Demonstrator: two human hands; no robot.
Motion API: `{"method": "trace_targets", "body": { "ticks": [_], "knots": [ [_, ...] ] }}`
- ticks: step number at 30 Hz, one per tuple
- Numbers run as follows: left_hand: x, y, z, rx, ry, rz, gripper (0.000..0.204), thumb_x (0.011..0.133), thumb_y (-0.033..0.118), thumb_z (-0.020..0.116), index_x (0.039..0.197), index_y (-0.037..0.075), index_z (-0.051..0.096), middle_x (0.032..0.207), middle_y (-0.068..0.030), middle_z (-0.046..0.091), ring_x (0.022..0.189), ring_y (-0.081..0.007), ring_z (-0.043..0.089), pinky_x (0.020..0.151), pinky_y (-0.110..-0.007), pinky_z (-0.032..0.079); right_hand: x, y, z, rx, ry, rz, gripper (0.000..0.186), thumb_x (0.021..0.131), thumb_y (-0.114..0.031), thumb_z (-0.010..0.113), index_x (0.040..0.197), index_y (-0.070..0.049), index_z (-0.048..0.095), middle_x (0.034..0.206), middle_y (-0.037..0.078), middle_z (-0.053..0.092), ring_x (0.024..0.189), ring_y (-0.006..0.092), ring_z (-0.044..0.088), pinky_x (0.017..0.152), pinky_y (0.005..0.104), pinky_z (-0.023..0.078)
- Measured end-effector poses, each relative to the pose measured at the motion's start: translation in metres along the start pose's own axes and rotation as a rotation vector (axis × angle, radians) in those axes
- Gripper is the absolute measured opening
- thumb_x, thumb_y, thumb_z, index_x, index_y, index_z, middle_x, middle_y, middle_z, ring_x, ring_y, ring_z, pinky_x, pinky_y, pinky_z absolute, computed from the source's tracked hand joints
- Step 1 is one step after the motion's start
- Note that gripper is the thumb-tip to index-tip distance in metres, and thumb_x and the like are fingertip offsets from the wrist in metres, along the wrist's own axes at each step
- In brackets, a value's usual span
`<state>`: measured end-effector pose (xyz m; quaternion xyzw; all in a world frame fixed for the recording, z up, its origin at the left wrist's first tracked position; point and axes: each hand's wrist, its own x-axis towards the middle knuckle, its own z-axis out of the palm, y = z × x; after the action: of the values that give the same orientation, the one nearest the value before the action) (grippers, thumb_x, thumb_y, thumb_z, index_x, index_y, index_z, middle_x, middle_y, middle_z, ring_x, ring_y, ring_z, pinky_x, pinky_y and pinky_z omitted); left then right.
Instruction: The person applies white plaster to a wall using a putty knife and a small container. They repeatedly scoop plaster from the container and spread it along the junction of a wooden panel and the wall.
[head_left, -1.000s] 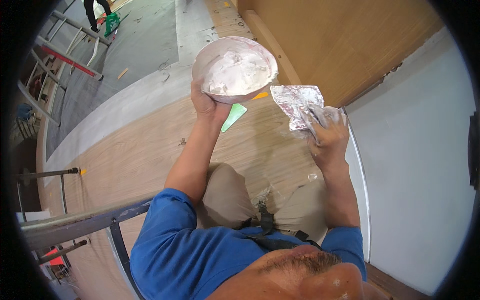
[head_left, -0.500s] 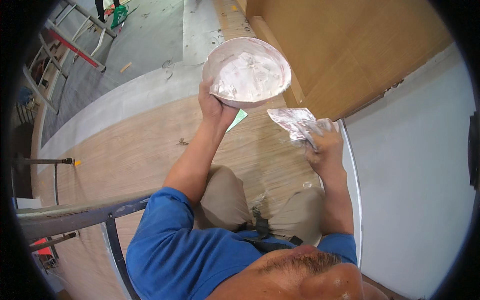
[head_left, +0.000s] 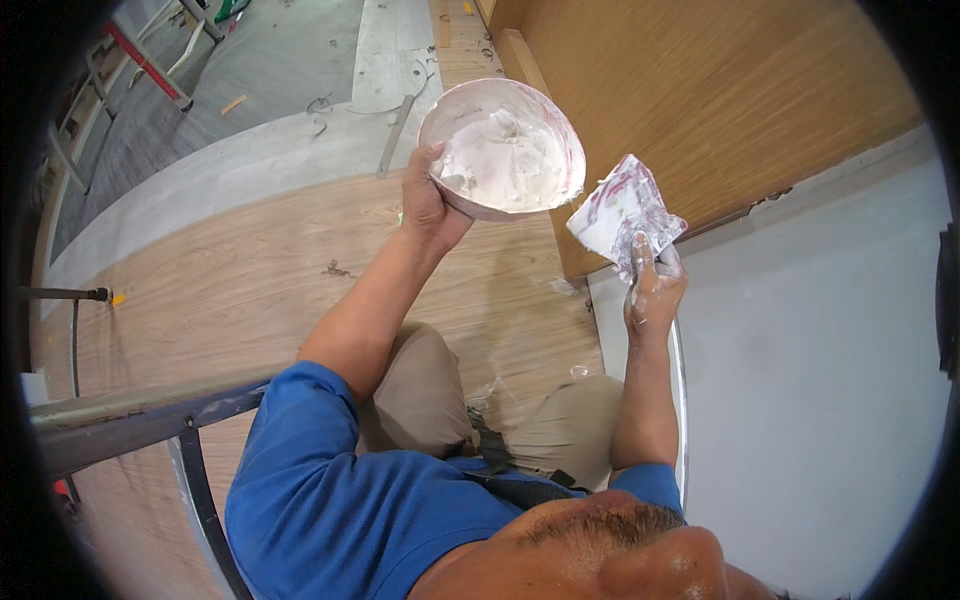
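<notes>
My left hand (head_left: pixel 432 208) is wrapped around the left side of a round bowl (head_left: pixel 570 140), thumb over the rim. White filler paste (head_left: pixel 500 160) covers the bowl's inside, thick and uneven, with pinkish smears along the wall. To the right of the bowl, my right hand (head_left: pixel 656 290) is closed on a flat putty scraper (head_left: pixel 612 215). The scraper's broad blade points up and left, coated in white paste with reddish streaks; the handle is hidden by fingers and paste. Paste also coats my right fingers. Blade and bowl are apart.
A brown wooden panel (head_left: pixel 720 90) stands at the upper right, beside a pale wall (head_left: pixel 800 330). Wood-look floor (head_left: pixel 250 250) stretches ahead. A metal rail (head_left: pixel 150 425) crosses at left. A ladder (head_left: pixel 150 62) stands far left. A thin grey strip (head_left: pixel 397 135) lies beyond the bowl.
My right hand has lifted the scraper forward and turned its blade upward, so its broad face shows. The bowl has barely moved. The view has shifted slightly.
</notes>
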<state>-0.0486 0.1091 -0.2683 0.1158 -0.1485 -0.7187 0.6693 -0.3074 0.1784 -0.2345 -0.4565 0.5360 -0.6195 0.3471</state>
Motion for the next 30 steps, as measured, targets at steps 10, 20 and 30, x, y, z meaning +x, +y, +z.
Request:
{"method": "trace_targets", "body": {
  "ticks": [10,20,30],
  "knots": [
    [0.0,-0.02,-0.001,-0.047,0.062,-0.11,0.066,0.082,0.036,0.059,0.137,0.003,0.046,0.136,-0.018,0.054,0.126,-0.0351,0.051,0.109,-0.052,0.038,0.001,0.021,0.032,-0.228,-0.058,-0.479,0.028,0.084,0.003,0.062,0.111,0.005,0.068,0.111,0.015,0.069,0.104,0.0242,0.065,0.095,0.0348,0.048],
    [0.003,-0.012,-0.009,-0.079,0.046,-0.053,0.065,0.083,0.038,0.055,0.136,0.0,0.048,0.137,-0.0202,0.053,0.127,-0.0375,0.05,0.11,-0.054,0.037,-0.009,0.038,0.026,-0.8,-0.494,-0.944,0.056,0.06,0.009,0.06,0.115,-0.001,0.067,0.118,0.02,0.065,0.118,0.0374,0.059,0.103,0.0482,0.046],
    [0.008,0.007,-0.006,-0.081,0.111,0.101,0.065,0.084,0.032,0.056,0.139,0.002,0.042,0.138,-0.0182,0.052,0.126,-0.0354,0.05,0.11,-0.051,0.037,-0.025,0.018,0.017,-0.565,-0.296,-0.824,0.042,0.071,0.01,0.059,0.11,0.002,0.068,0.113,0.022,0.068,0.105,0.0359,0.067,0.09,0.0381,0.055]
  ]
}}
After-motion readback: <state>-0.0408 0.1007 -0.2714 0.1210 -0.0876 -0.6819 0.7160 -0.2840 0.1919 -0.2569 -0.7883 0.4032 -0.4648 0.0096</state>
